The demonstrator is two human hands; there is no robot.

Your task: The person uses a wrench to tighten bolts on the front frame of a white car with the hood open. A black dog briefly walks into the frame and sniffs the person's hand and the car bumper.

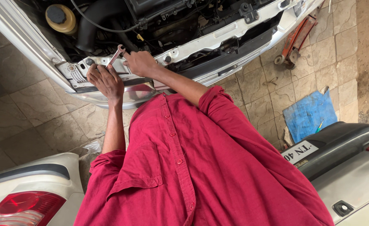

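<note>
Taking the white front panel (218,39) of the open engine bay as landmark: the left hand (106,80) rested on its left corner bracket, fingers curled flat on the metal, gripping nothing. Just right of it, the right hand (140,62) had its fingers closed around one spanner (116,54), whose head sat above that bracket. Judged from this, bracing with the free hand and seating the spanner squarely would serve best. Counted: one spanner, two hands, one yellow reservoir cap (60,17), one red floor jack (295,39) beyond the panel's right end.
</note>
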